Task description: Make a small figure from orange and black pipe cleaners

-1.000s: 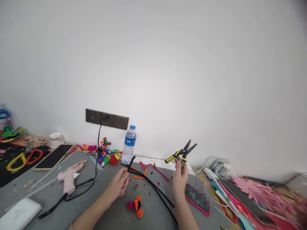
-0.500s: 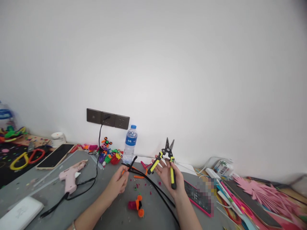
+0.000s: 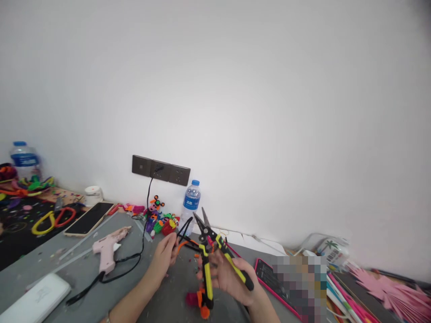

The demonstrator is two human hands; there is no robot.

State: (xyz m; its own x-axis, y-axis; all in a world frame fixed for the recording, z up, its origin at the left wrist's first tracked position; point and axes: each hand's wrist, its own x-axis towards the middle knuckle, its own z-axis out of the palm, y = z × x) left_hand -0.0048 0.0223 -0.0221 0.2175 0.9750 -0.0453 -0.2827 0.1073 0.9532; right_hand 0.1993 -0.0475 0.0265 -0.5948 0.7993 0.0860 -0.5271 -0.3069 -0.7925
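Observation:
My left hand point(image 3: 164, 256) is closed in a pinch on black pipe cleaners point(image 3: 185, 227), whose ends stick up past the fingertips. In my right hand point(image 3: 237, 280) is a pair of wire strippers point(image 3: 205, 231) with yellow-and-black handles. Its handles are spread and its jaws stand apart, pointing up and left close to the pipe cleaner ends. I cannot tell whether the jaws touch them. Partly hidden below the tool lies a small magenta and orange pipe cleaner piece point(image 3: 191, 299) on the grey mat point(image 3: 158, 296).
A pink glue gun point(image 3: 106, 253) with a black cord, a phone point(image 3: 89, 220) and a white power bank point(image 3: 38, 298) lie left. Small colourful pipe cleaner figures point(image 3: 163, 222) and a water bottle point(image 3: 191, 202) stand by the wall. A pink-edged phone point(image 3: 276, 280) and pink paper point(image 3: 380, 285) are right.
The wire strippers have moved left and down toward the black pipe cleaners, with their handles spread wider. The view has shifted slightly left.

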